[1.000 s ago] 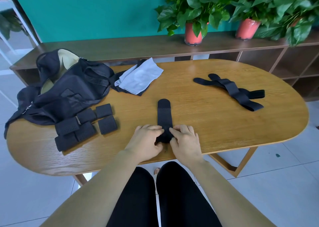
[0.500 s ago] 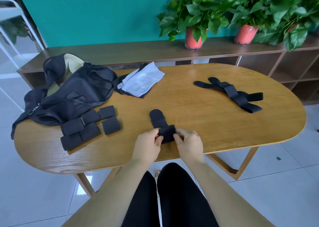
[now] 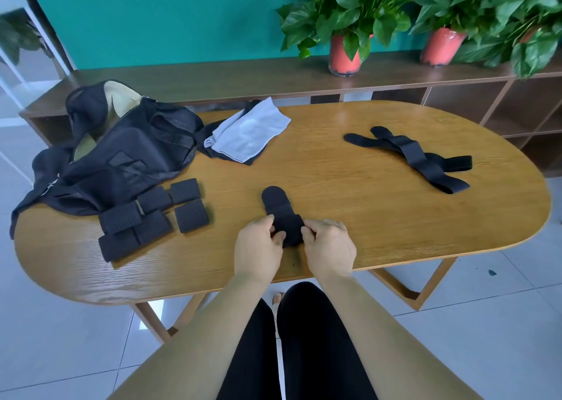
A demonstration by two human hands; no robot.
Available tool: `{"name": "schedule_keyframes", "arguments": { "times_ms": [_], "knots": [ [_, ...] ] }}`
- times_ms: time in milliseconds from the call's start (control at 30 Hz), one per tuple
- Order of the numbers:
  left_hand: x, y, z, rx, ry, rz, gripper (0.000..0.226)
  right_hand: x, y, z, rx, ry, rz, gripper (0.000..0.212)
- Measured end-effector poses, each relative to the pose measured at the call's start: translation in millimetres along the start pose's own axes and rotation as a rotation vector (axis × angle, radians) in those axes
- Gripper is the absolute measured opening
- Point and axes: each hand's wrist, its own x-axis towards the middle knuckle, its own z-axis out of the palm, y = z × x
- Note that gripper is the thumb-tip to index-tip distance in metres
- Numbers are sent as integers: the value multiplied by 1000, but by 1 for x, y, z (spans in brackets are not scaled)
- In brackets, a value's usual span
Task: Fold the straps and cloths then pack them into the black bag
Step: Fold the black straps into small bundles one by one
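A black strap (image 3: 278, 205) lies near the table's front edge, its near end folded over into a thick wad. My left hand (image 3: 258, 249) and my right hand (image 3: 330, 247) pinch that folded wad from either side. Its rounded far end lies flat on the wood. The black bag (image 3: 121, 159) sits open at the far left, showing a pale lining. Several folded black straps (image 3: 146, 217) lie in front of the bag. A grey cloth (image 3: 249, 130) rests on a dark cloth beside the bag. Unfolded black straps (image 3: 416, 157) lie crossed at the right.
The oval wooden table (image 3: 334, 186) stands before a low dark shelf (image 3: 213, 75) bearing two potted plants (image 3: 345, 52) against a teal wall. My legs in black are under the table's front edge. White tiles cover the floor.
The strap lay stretched out a second ago. Both hands have folded its near end over toward the far end, so the visible length is much shorter now.
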Motion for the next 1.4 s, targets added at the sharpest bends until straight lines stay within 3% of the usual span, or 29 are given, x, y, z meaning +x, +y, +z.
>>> {"name": "schedule_keyframes", "arguments": {
  "times_ms": [367, 500, 633, 733, 900, 1000, 1200, 1300, 1400],
  "knots": [
    [3, -5, 2, 65, -28, 45, 36, 5, -1, 1, -82, -64, 9, 22],
    [2, -3, -3, 313, 2, 205, 33, 7, -2, -2, -95, -88, 2, 23],
    [-2, -2, -7, 529, -119, 366, 41, 8, -2, -2, -99, -111, 2, 22],
    [-2, -7, -16, 483, -204, 390, 50, 10, 4, -4, 21, -146, -9, 23],
    [1, -22, -32, 355, -272, 414, 47, -3, 15, -17, 132, -281, -329, 55],
    [-3, -26, -39, 227, -279, 362, 48, -9, 21, -12, 118, -266, -412, 51],
    [-5, -28, -36, -5, -224, 186, 37, -4, 6, -6, 226, -192, -204, 31],
    [3, -28, -29, -37, -121, 120, 15, 3, -4, 4, 190, -148, -113, 19],
    [11, -26, -23, -11, -37, 64, 17, 9, -12, 10, 168, -81, -86, 15]
  ]
}}
